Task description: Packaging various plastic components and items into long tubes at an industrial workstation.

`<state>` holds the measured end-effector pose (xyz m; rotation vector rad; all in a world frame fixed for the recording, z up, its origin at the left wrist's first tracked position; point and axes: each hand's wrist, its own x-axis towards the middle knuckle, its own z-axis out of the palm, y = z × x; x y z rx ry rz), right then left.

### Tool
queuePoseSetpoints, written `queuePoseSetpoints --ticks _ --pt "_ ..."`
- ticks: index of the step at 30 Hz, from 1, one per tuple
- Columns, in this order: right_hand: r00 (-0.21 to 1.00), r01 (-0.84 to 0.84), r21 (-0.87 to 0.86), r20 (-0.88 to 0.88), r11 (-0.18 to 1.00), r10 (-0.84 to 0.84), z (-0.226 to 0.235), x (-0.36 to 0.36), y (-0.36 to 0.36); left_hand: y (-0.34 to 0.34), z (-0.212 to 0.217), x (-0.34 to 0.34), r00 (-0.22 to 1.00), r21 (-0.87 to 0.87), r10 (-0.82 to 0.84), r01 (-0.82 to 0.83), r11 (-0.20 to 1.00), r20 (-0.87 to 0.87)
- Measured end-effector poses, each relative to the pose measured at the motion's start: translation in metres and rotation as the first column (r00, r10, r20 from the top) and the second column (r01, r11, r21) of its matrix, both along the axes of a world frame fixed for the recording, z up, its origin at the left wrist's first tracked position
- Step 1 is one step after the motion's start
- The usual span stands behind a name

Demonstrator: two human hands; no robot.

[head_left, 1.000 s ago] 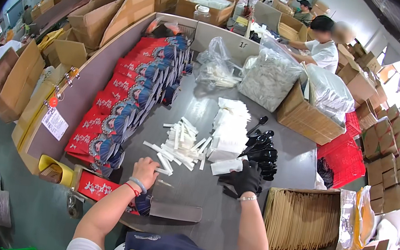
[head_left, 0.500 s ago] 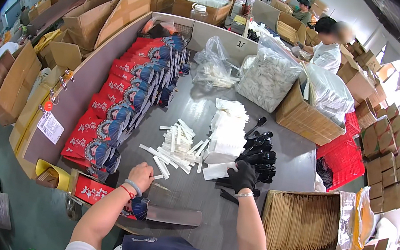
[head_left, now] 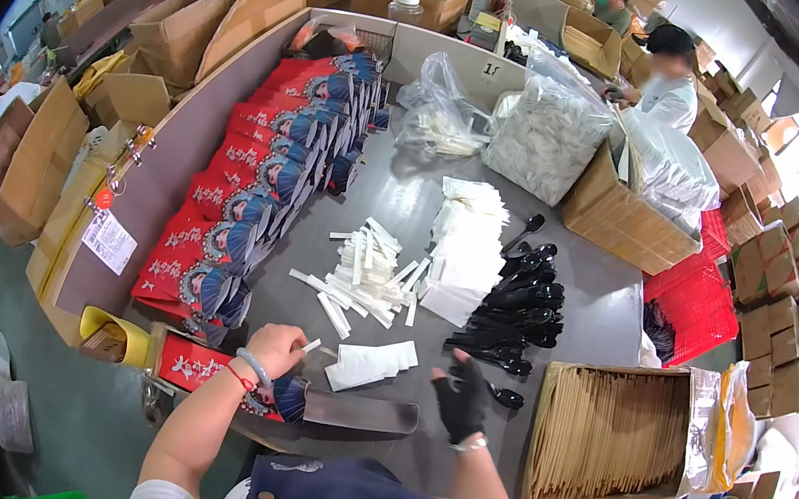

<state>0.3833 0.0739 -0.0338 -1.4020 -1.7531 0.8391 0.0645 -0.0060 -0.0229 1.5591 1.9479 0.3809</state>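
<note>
My left hand (head_left: 275, 349) is closed, pinching one narrow white paper packet (head_left: 311, 346) at its fingertips. Beneath its wrist lies a red and blue printed pouch (head_left: 188, 363), with a greyish flat strip (head_left: 360, 412) extending to the right. White folded napkins (head_left: 371, 365) rest on the table between my hands. My right hand (head_left: 461, 399), in a black fingerless glove, is open with nothing in it, beside black plastic spoons (head_left: 526, 297). Ahead of my hands are loose narrow white packets (head_left: 366, 270) and a long stack of white napkins (head_left: 465, 248).
Rows of red printed pouches (head_left: 210, 194) line the left side. An open carton of thin brown pieces (head_left: 609, 439) sits at right. Behind stand clear bags (head_left: 545, 138), a carton (head_left: 631, 214) and a red crate (head_left: 683, 317). A co-worker (head_left: 670, 93) works at the far right.
My right hand has let go of white napkins, now lying nearer the table's front, and drawn back from the stack. My left hand now holds a narrow white packet.
</note>
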Motion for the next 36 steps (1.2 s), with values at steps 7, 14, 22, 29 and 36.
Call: queuePoseSetpoints --ticks 7,14,22,29,36 --pt "0.796 0.53 0.214 0.21 0.821 -0.568 0.001 0.162 -0.019 0.011 -0.008 0.055 0.982 0.108 -0.089 0.072 0.992 0.168" --pt "0.425 0.619 0.162 0.754 0.769 -0.501 -0.003 0.257 -0.053 0.034 -0.029 0.08 0.967 0.149 -0.157 0.188 0.971 -0.201" --pt "0.43 0.696 0.072 0.756 0.715 -0.494 0.011 0.249 -0.047 0.036 -0.024 0.083 0.986 0.051 -0.111 0.118 0.992 -0.125" --pt "0.373 0.829 0.194 0.509 0.525 -0.776 0.011 0.25 -0.048 0.032 0.002 0.076 0.986 0.148 -0.164 0.157 0.976 0.036" --pt "0.9 0.266 0.033 0.349 0.963 -0.261 0.002 0.108 0.0 -0.016 0.009 0.079 0.853 0.088 -0.522 0.521 0.849 -0.018"
